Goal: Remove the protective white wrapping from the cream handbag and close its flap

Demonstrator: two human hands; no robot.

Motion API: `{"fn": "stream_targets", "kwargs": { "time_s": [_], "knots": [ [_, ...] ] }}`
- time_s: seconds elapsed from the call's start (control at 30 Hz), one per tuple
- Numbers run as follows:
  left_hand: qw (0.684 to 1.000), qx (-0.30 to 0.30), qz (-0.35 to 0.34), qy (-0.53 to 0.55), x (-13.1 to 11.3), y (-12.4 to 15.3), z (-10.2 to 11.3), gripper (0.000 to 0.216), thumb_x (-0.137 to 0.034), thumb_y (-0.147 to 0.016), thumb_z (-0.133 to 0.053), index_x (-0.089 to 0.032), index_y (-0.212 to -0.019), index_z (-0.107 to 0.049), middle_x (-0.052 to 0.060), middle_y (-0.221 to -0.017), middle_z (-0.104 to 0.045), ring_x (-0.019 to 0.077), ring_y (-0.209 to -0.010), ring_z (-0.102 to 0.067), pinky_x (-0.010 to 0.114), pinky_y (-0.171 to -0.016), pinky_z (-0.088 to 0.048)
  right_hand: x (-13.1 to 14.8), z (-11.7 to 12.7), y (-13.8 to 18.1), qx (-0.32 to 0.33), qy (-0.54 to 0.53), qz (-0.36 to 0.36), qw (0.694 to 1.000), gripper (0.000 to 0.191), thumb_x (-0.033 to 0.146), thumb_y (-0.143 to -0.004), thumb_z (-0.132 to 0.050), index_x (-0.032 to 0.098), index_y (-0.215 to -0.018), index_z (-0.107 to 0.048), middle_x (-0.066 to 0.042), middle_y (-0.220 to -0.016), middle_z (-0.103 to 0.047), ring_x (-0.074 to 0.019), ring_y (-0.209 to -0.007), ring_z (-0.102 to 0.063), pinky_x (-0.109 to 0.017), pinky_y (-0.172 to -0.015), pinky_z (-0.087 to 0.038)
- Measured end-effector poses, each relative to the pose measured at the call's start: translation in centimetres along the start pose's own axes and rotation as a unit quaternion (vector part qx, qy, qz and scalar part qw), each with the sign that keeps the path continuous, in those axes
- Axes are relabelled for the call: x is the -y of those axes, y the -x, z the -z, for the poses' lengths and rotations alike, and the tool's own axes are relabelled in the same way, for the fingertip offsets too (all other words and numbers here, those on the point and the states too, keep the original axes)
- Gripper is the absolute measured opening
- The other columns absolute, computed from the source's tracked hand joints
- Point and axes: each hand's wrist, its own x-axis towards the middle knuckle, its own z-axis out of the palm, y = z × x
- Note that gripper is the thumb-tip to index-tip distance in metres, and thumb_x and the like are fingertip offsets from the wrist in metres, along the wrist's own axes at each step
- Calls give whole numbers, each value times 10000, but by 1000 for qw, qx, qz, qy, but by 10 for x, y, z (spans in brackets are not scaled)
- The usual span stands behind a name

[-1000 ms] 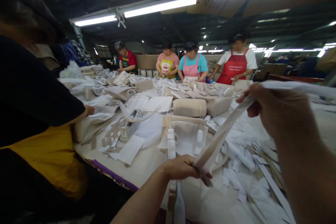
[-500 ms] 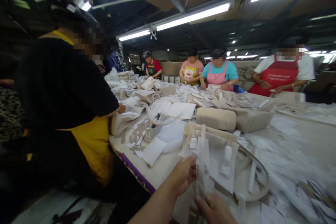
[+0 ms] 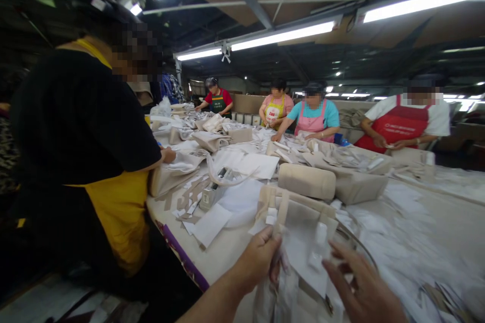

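My left hand (image 3: 257,257) is closed around a beige bag strap (image 3: 283,208) with thin translucent wrapping about it. That strap runs up to a beige handbag (image 3: 329,207) lying in front of me, with a white sheet (image 3: 299,237) over its side and small white wrapped pieces on it. To the right, my right hand (image 3: 359,282) holds nothing, fingers apart, close to the sheet's lower right edge. A second strap (image 3: 359,247) curves behind that hand, partly hidden by it. Blur hides detail in the wrapping below my left hand.
Beige bags (image 3: 306,180), white paper and scraps are heaped across the table. A small metal box (image 3: 209,197) sits left of the handbag. A co-worker in a yellow apron (image 3: 113,212) stands close on my left; several others work along the far side.
My right hand has let go of the wrapped strap and moved up and right, fingers spreading. My left hand keeps its grip. The view has shifted slightly.
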Motion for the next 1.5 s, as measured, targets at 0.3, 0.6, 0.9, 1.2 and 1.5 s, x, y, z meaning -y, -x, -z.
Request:
{"fn": "stream_targets", "kwargs": {
  "time_s": [0.3,0.6,0.9,1.2,1.5],
  "knots": [
    [994,100,44,20,-6,31,-4,307,-434,-826,-491,-153,-949,-479,-66,-537,-466,28,-299,-339,129,-284,-252,16,4,-52,-100,157,366,912,275,117,-840,-456,176,-1052,-621,-90,-962,-647,-234,-907,-575,-389,-805,-465],
    [949,72,-184,-244,9,26,-2,202,-249,-872,-457,-161,-878,-638,33,-812,-555,126,-769,-537,219,-711,-424,26,-17,-29,69,-398,-220,888,169,279,-729,-599,163,-849,-627,-5,-661,-642,-134,-575,-573,-256,-568,-480],
    [920,21,-257,-296,39,21,1,167,-247,-848,-475,-176,-981,-547,44,-804,-645,132,-693,-583,212,-640,-443,22,-18,-23,127,-601,-338,713,222,242,-576,-727,140,-697,-572,39,-551,-563,-67,-489,-490,-196,-501,-414],
    [965,67,-175,-183,35,17,-3,161,-323,-838,-521,-172,-880,-489,28,-703,-644,136,-628,-597,233,-599,-451,20,-40,-5,214,-583,-329,711,140,240,-625,-638,136,-659,-550,45,-485,-511,-21,-377,-351,-149,-383,-214],
    [999,15,18,-29,37,7,-10,402,-511,-693,-632,-188,-693,-393,-55,-484,-487,103,-375,-479,211,-378,-389,6,-33,-3,15,128,209,969,620,80,-725,-415,228,-1324,-361,-16,-759,-605,-156,-610,-590,-238,-518,-410]
  ]
}}
